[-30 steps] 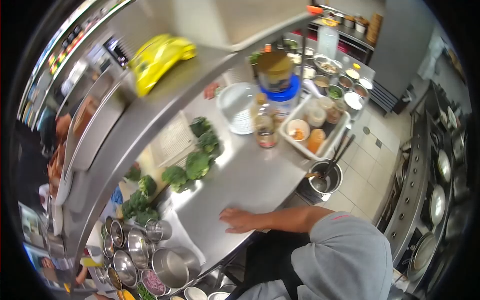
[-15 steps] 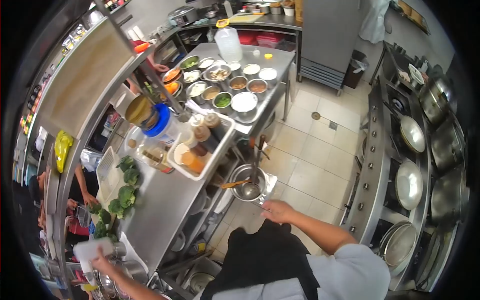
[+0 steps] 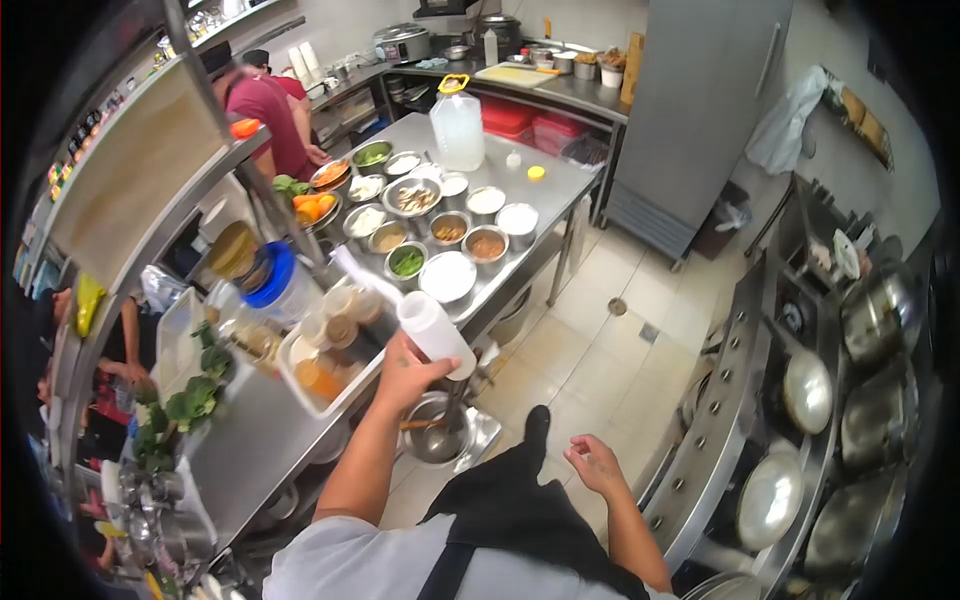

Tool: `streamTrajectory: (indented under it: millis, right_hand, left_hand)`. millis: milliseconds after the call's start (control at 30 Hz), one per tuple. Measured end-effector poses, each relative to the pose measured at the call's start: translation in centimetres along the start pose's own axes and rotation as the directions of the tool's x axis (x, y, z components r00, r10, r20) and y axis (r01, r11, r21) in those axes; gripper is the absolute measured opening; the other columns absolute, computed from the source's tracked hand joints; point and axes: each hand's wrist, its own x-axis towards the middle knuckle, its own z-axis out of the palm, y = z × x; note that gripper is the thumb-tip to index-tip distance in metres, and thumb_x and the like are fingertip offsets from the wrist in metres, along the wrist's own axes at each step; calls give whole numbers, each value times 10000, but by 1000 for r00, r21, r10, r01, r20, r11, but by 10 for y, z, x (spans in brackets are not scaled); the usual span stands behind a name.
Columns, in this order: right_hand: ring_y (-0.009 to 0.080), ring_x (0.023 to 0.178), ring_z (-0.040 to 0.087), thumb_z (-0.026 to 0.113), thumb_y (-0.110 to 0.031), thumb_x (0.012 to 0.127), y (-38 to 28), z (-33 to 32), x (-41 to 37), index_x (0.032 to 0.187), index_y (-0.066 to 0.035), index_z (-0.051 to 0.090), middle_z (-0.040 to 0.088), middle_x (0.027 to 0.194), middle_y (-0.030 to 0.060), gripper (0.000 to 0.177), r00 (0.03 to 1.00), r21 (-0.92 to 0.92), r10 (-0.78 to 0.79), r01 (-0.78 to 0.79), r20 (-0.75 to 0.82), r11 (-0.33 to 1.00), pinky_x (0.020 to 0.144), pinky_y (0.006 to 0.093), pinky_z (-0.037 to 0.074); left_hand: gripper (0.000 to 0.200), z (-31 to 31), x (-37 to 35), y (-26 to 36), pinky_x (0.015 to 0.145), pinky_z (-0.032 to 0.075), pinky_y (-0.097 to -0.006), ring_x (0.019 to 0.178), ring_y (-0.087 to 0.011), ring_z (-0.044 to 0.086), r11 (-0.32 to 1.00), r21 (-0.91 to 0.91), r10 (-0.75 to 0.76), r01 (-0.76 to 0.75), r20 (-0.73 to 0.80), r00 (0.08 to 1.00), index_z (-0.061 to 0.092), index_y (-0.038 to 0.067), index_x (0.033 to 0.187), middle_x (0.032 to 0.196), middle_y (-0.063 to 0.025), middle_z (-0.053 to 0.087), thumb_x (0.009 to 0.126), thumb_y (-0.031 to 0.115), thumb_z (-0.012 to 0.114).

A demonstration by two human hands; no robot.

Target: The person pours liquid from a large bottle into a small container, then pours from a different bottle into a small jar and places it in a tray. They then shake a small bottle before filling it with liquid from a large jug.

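My left hand (image 3: pixel 402 372) is closed round a translucent white plastic bottle (image 3: pixel 434 335), held tilted above the table's near edge. Just left of it, a white basket (image 3: pixel 322 405) holds squeeze bottles, one with orange contents (image 3: pixel 318 378). Beyond the bottle, metal bowls stand on the steel table, among them one of chopped greens (image 3: pixel 406 262) and one heaped with white food (image 3: pixel 447 277). My right hand (image 3: pixel 596 465) hangs over the floor at my right side, fingers loosely curled and apart, with nothing in it. Below the bottle is a metal pot (image 3: pixel 436 430) with a ladle.
A stove (image 3: pixel 740 400) with several pans runs along the right. A metal refrigerator (image 3: pixel 690 120) stands at the back. Broccoli (image 3: pixel 195 402) lies on the left counter (image 3: pixel 245 440). A person in a red shirt (image 3: pixel 270 105) is at the back left; other people are behind the shelf.
My left hand has come up from the lower left counter to beside the basket, with the white bottle in it. My right hand has moved right and lower. The whole view has shifted.
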Motion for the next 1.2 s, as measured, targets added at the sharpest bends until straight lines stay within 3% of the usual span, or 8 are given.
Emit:
streamTrajectory:
  millis: [200, 300, 500, 600, 767, 933, 1000, 1200]
  right_hand:
    - [136, 836, 630, 669, -301, 954, 75, -106, 149, 1042, -17, 650, 703, 947, 79, 298, 950, 93, 175, -156, -257, 983, 779, 269, 497]
    - [104, 810, 604, 631, -322, 982, 19, -151, 243, 1007, -34, 650, 698, 911, 47, 290, 956, 258, 194, -135, -221, 957, 732, 250, 471]
    - [192, 1033, 609, 724, -312, 898, -104, -166, 450, 1179, -4, 588, 662, 1135, 111, 438, 980, 180, -163, 182, -118, 967, 924, 318, 461]
    - [306, 1250, 526, 844, -347, 764, -172, -145, 542, 1330, -16, 487, 556, 1333, 176, 747, 911, -38, -409, 411, 44, 911, 1068, 411, 402]
    - [384, 1251, 503, 872, -464, 691, -313, -90, 708, 1339, -14, 481, 543, 1315, 205, 881, 718, -130, -696, 689, -19, 713, 1083, 464, 374]
    - [354, 1252, 510, 868, -526, 652, -420, -15, 862, 1328, -46, 505, 555, 1323, 175, 905, 650, -147, -754, 740, -90, 656, 1083, 486, 342]
    - [333, 1216, 547, 867, -524, 640, -436, -18, 869, 1266, -84, 587, 615, 1255, 148, 815, 656, -63, -754, 755, 45, 653, 1049, 485, 360]
    - [309, 1050, 660, 857, -501, 654, -457, -14, 922, 1090, -102, 701, 723, 1059, 114, 611, 598, 68, -758, 772, 259, 632, 962, 447, 446]
  left_hand:
    - [696, 99, 139, -33, 971, 475, -346, 1087, -151, 613, 993, -84, 92, -77, 184, 979, 505, 20, 1324, 1171, -55, 639, 711, 66, 833]
    - [692, 131, 191, -21, 1018, 435, -347, 1139, -149, 575, 984, -170, -10, 49, 219, 976, 528, 26, 1287, 1199, -48, 620, 683, 63, 866]
    - [693, 138, 254, 11, 993, 452, -346, 1116, -152, 582, 997, -80, 4, 10, 177, 984, 526, 29, 1316, 1203, -48, 620, 713, 117, 855]
    - [708, 127, 272, 12, 997, 452, -339, 1140, -159, 580, 999, 28, 15, -16, 37, 999, 513, 25, 1321, 1223, -67, 614, 706, 101, 857]
    - [677, 139, 282, 30, 1010, 462, -354, 1144, -176, 605, 999, -42, -17, 4, -301, 953, 539, 15, 1283, 1206, -74, 644, 697, 111, 864]
    - [551, 209, 316, 13, 944, 508, -354, 1047, -192, 653, 991, 116, 43, 70, -762, 647, 607, -14, 1169, 1095, -99, 680, 691, 96, 858]
    - [602, 246, 341, 8, 919, 537, -376, 998, -234, 680, 998, -48, -62, 47, -923, 380, 596, -42, 1170, 1104, -153, 695, 649, 102, 862]
    - [564, 331, 405, -10, 907, 530, -382, 993, -225, 669, 996, -41, -50, 73, -991, 124, 586, -40, 1161, 1119, -146, 691, 663, 80, 822]
